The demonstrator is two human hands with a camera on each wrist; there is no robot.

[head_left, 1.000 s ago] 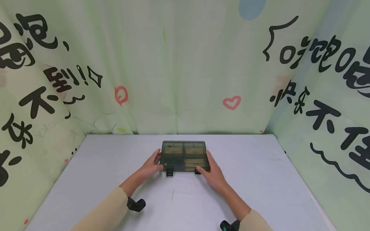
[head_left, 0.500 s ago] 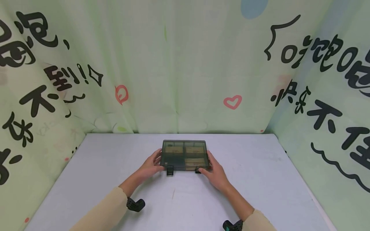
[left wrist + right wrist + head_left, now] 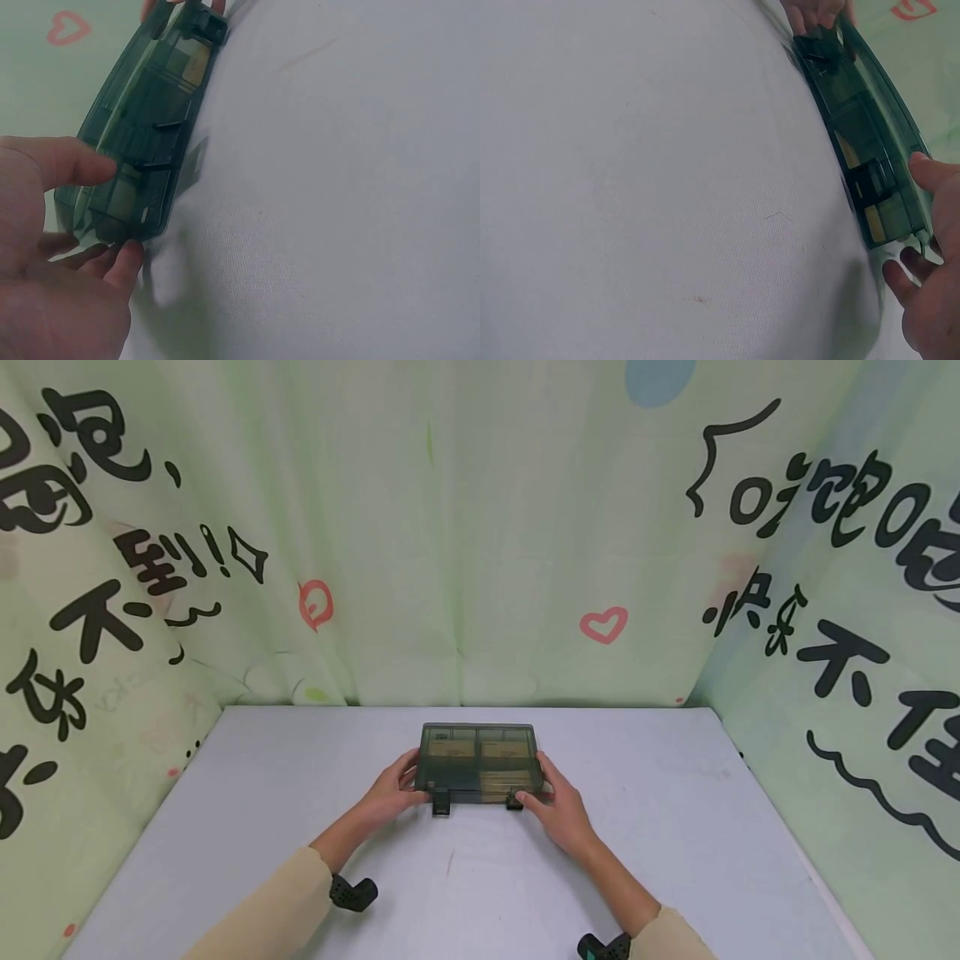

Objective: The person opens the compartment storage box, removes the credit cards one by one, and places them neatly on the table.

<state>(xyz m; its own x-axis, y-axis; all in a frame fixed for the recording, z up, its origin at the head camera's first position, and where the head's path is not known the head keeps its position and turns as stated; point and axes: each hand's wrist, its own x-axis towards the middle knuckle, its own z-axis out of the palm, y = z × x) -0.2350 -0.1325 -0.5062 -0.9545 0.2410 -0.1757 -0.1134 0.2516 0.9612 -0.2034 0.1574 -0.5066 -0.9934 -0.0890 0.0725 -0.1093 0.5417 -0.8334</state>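
A flat, see-through dark green plastic storage case [image 3: 457,774] with a lid and inner compartments lies near the table's far side. Tan-brown contents show through several compartments. On its front edge are two clasps, the left clasp [image 3: 441,803] sticking out toward me and the right clasp [image 3: 513,800] beside my right thumb. My left hand [image 3: 386,795] grips the case's left end, its thumb [image 3: 94,166] at the front edge and its fingertips low at the end wall. Holding the opposite end is my right hand [image 3: 562,814], thumb at the front near the corner, fingers around the side.
The case rests on a white-covered table [image 3: 675,827]. Behind and on both sides hangs a pale green curtain [image 3: 450,543] with black lettering and red hearts. A black wrist camera [image 3: 352,893] sits by the left cuff, another [image 3: 603,946] by the right.
My right thumb has shifted slightly to the right along the front edge, so more of the right clasp shows. The case and my left hand have stayed nearly in place.
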